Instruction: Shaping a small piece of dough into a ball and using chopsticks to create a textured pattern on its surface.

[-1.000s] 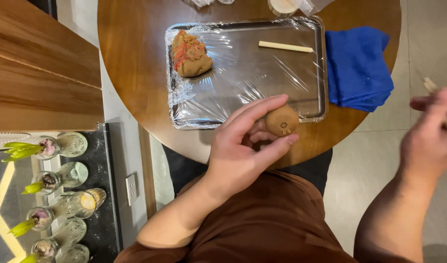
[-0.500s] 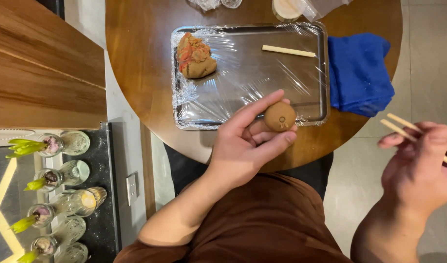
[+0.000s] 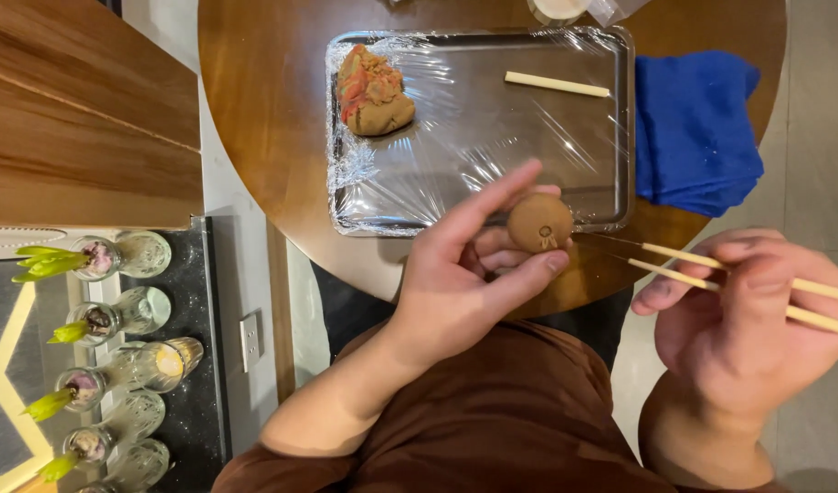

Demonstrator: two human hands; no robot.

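My left hand holds a small brown dough ball at its fingertips, just over the near edge of a film-wrapped metal tray. My right hand grips a pair of thin wooden chopsticks; their tips point left and reach close to the ball. A lump of brown and pink dough lies in the tray's far left corner. A short wooden stick rests at the tray's far right.
The tray sits on a round wooden table. A folded blue cloth lies right of the tray. Several glass jars with green sprouting bulbs stand on a dark shelf at the lower left. A wooden counter is at the left.
My right hand has come in from the right edge with the chopsticks, bringing their tips toward the dough ball. My left hand keeps the ball in much the same place.
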